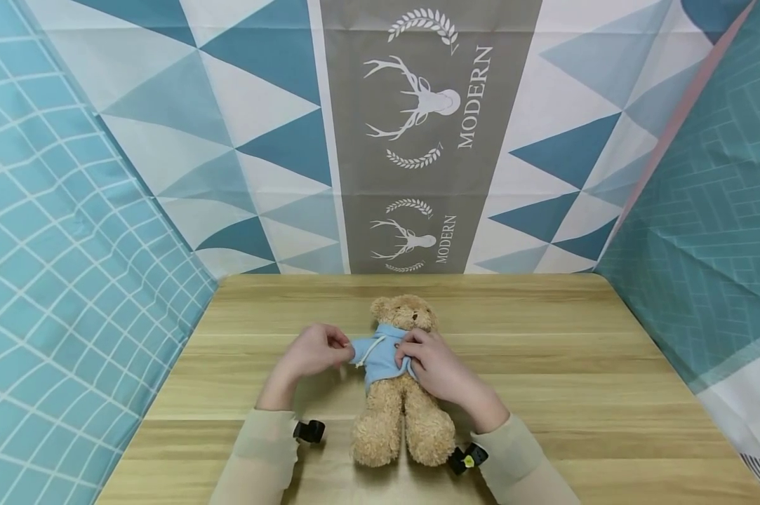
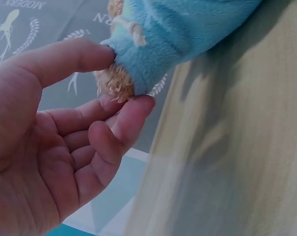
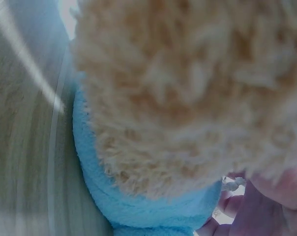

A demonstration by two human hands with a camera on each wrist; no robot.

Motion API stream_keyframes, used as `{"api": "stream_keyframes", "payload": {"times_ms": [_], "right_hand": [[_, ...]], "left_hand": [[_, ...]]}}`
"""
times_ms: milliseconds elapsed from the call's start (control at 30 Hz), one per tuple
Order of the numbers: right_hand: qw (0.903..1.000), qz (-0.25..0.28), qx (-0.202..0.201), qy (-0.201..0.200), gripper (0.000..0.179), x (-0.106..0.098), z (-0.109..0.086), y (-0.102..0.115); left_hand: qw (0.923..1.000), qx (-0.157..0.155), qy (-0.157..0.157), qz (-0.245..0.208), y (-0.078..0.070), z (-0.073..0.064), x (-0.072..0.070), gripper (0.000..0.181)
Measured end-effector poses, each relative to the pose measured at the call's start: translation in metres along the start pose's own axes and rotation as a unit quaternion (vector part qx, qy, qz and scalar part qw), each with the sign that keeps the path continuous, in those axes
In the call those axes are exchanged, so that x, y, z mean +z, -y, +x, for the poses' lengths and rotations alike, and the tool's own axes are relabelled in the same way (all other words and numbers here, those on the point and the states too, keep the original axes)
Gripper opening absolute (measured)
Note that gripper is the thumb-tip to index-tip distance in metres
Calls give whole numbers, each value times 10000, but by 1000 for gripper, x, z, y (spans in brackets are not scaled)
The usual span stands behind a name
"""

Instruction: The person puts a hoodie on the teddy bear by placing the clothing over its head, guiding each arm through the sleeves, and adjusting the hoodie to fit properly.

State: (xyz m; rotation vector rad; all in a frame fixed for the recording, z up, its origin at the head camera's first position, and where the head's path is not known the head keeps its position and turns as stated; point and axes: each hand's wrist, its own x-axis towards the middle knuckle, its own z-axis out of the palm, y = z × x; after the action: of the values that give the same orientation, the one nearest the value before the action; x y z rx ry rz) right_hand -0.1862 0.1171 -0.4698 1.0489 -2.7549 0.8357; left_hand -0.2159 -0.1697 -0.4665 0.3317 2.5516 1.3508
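A tan plush teddy bear (image 1: 403, 414) lies on its back, head away from me, wearing a light blue hoodie (image 1: 380, 358) with a white drawstring. My left hand (image 1: 316, 351) pinches the end of the bear's sleeve on the left. In the left wrist view, the thumb and fingertips close around the cuff (image 2: 143, 73), and a furry paw (image 2: 116, 83) pokes out of it. My right hand (image 1: 439, 368) grips the hoodie at the bear's right side, fingers bent over its front. Fur of the bear (image 3: 188, 98) fills most of the right wrist view, hiding much of that hand.
The bear lies on a wood-grain table (image 1: 544, 337). A patterned cloth (image 1: 417, 140) with deer heads hangs behind the far edge, and blue cloths (image 1: 70, 210) flank both sides. Black wrist cameras (image 1: 310, 431) sit at both cuffs, the right one close to the bear's foot.
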Motion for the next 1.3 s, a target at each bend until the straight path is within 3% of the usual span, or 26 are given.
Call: {"api": "stream_keyframes", "payload": {"times_ms": [133, 367, 533, 700, 800, 967, 1067, 1133, 1200, 1300], "right_hand": [[10000, 6, 20, -2, 35, 0, 0, 1], [9999, -71, 67, 22, 35, 1, 0, 1], [9999, -145, 9, -11, 33, 2, 1, 1], [10000, -66, -26, 35, 34, 2, 1, 0], [9999, 14, -68, 85, 37, 2, 1, 0], [9996, 48, -261, 51, 40, 2, 1, -2], [9995, 74, -305, 41, 41, 2, 1, -2], [9995, 93, -306, 50, 42, 2, 1, -2], [9995, 97, -279, 56, 42, 2, 0, -2], [9996, 113, -237, 48, 42, 1, 0, -1]], "left_hand": [[9998, 123, -102, 140, 2, 4, 6, 24], [9941, 725, -242, 764, 2, 8, 17, 8], [9932, 905, -247, 692, 5, 10, 20, 13], [9973, 666, -208, 208, 10, 10, 20, 23], [9986, 390, -73, -342, 13, 10, 18, 28], [9919, 58, 278, -1236, 22, 13, 14, 21], [9872, 33, 637, -1460, 26, 13, 11, 23], [9869, 174, 855, -1359, 27, 12, 8, 24], [9896, 487, 963, -954, 28, 11, 6, 24], [9912, 1055, 795, -82, 26, 11, 4, 24]]}}
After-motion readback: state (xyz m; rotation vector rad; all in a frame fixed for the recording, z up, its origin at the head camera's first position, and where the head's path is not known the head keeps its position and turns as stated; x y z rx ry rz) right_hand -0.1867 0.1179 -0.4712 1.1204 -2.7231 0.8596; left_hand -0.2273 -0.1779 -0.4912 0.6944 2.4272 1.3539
